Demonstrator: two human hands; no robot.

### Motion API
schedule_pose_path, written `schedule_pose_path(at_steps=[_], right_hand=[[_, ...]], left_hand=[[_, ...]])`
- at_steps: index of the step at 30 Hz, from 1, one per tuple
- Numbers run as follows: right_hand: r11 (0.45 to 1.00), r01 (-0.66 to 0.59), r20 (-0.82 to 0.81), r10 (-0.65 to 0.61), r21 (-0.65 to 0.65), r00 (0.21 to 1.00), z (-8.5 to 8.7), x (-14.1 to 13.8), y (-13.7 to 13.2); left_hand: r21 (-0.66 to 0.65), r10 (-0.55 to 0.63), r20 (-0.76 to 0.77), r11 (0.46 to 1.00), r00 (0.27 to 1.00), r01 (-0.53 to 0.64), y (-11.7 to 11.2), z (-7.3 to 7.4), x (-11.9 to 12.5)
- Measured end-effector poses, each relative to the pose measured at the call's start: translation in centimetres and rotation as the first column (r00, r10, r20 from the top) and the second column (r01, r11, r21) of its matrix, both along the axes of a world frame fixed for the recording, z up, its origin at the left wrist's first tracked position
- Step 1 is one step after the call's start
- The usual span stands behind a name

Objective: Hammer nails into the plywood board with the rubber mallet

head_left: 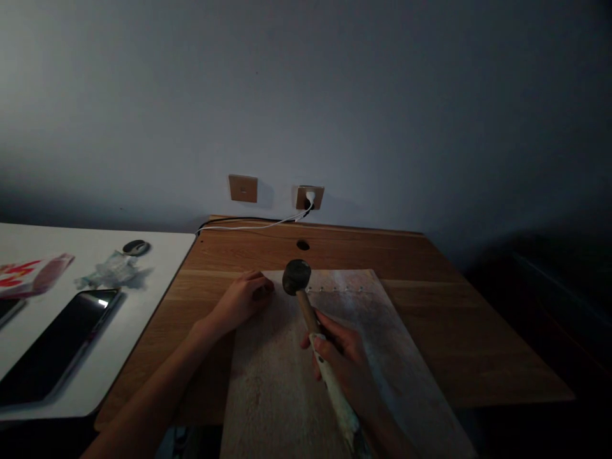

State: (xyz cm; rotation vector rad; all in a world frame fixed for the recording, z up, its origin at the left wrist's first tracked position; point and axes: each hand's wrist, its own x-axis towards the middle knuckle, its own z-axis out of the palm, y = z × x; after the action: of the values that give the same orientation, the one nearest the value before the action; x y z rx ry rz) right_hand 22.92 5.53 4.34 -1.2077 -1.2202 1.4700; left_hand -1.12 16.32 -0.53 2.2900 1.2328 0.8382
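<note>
A mallet [297, 278] with a dark round head and a wooden handle is gripped by my right hand [340, 357], fingers wrapped round the handle's middle. The head hovers over the far end of a long pale wooden board [287, 382], close to a row of small nails [335, 289]. My left hand [241, 299] rests on the board's far left corner, fingers curled down onto it; I cannot make out anything in them.
The board lies on a brown wooden desk [430, 319] with a cable hole [303, 245]. A white table [157, 255] to the left carries a dark tablet [62, 341], a crumpled plastic wrapper [112, 271] and a red-printed packet [33, 273]. A white charger [310, 197] sits in a wall socket.
</note>
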Motion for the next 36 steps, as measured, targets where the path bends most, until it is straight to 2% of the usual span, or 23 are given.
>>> schedule_pose_path(at_steps=[4,10,16,19,22,29,36], right_hand=[[1.0,-0.006,-0.004,0.006,0.007,1.0,0.1,-0.1,0.3],[1.0,0.0,0.011,0.0,0.015,1.0,0.0,-0.5,0.5],[1.0,-0.03,0.008,0.029,0.01,1.0,-0.1,-1.2,0.9],[0.999,-0.033,0.017,0.033,0.011,0.999,-0.3,-1.2,0.9],[0.999,-0.047,0.031,0.047,0.005,0.998,-0.5,-1.2,0.8],[0.998,-0.061,0.024,0.062,-0.015,0.998,-0.9,-1.5,0.8],[0.997,-0.082,0.014,0.082,-0.002,0.997,-1.2,-1.4,0.6]], left_hand=[[0.021,-0.048,-0.009,0.999,0.999,0.049,0.1,-0.1,-0.1],[0.019,-0.057,0.031,0.998,0.998,0.057,-0.1,0.3,0.8],[0.048,-0.003,0.044,0.999,0.999,0.001,-0.1,-0.5,1.2],[-0.028,0.056,0.097,0.998,0.994,-0.053,-0.2,-0.7,1.3],[-0.086,0.078,0.14,0.994,0.987,-0.066,-0.2,-0.7,1.5],[-0.102,0.125,0.17,0.989,0.977,-0.109,-0.3,0.0,1.8],[-0.118,0.139,0.17,0.986,0.976,-0.12,-0.2,-0.4,1.5]])
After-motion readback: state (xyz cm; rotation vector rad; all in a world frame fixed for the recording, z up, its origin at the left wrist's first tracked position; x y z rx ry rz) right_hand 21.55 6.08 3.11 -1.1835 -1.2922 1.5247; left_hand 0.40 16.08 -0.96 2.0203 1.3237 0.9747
